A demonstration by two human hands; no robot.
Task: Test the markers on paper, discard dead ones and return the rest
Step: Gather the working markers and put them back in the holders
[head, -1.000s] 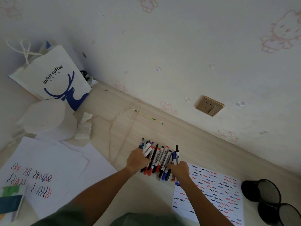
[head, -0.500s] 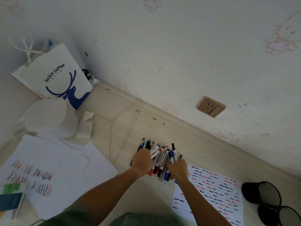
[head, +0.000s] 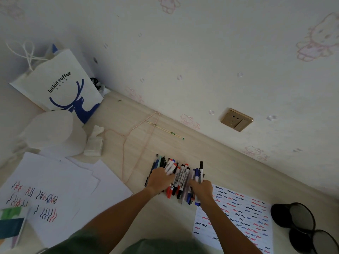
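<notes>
Near the far edge of the pale wooden surface [head: 229,162], both hands are bracketing the bunch of red, blue and black markers [head: 180,177], left hand [head: 160,178] and right hand [head: 201,189] curling fingers around its flanks, long axes running away from the person.

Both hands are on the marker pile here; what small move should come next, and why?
Probably squeeze the markers into one bundle and lift it. The left hand and right hand flank the pile, both sheets already carry test squiggles, and two black mesh holders lie nearby.
</notes>
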